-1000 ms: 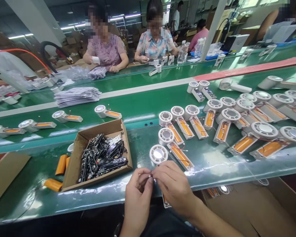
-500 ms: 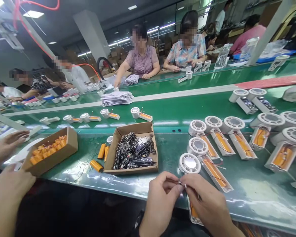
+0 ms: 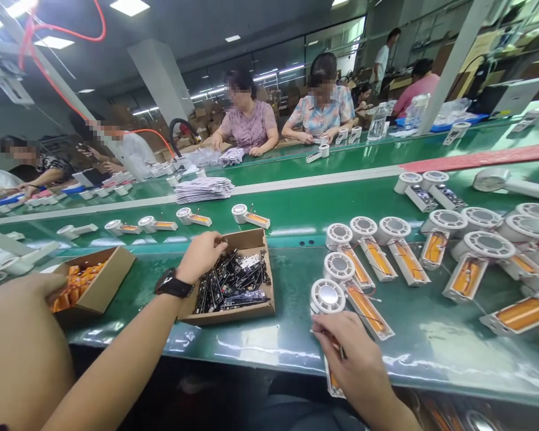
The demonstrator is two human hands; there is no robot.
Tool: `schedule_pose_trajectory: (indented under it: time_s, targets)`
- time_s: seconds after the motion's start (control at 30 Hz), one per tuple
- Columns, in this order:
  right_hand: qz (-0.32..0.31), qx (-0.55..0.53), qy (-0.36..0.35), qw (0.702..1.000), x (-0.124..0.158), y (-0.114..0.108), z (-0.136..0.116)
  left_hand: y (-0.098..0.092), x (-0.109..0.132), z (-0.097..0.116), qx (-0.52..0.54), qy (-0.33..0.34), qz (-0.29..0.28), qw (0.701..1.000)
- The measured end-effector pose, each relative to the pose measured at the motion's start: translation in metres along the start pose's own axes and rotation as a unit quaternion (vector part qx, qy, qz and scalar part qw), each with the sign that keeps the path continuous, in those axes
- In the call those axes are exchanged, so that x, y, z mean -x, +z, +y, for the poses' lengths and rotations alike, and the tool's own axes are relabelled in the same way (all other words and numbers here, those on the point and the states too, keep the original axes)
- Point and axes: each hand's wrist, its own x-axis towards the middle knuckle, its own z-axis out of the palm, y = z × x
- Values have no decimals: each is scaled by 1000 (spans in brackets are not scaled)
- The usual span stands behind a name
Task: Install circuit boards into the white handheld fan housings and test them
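Note:
My left hand, with a black watch on its wrist, reaches into a cardboard box of black circuit boards, fingers curled over the boards at the box's far left corner. My right hand rests at the near edge of the green bench, closed on a white fan half with an orange battery; most of that part is hidden under my palm. Its round head lies just beyond my fingers.
Rows of open white fan halves with orange batteries cover the bench to the right. A box of orange batteries stands at the left, a neighbour's arm beside it. More units ride the belt. Several people work opposite.
My left hand has let go of the small connector it pinched with the right and has reached left into the circuit-board box. My right hand stays on the fan half. The view has swung left.

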Motion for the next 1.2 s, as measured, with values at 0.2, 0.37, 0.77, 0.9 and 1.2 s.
schedule_pose_trajectory:
  time_s: [0.2,0.37,0.77,0.9,1.2]
  targets:
    - [-12,-20,14,1000,-2,0,-2,-10,35,18,89,13,91,992]
    - [-23,-21,16,999,-2,-1,-1,1,70,13,31,42,18,998]
    - [-15,11,1,1000,-2,-5,-5,13,44,43,-83,183,-178,963]
    - [7,-23,4,1000,-3,-6,-5,1,71,63,-53,188,-66,979]
    - [54,-50,67,995,-4,4,-4,74,177,103,339,-14,-48,939]
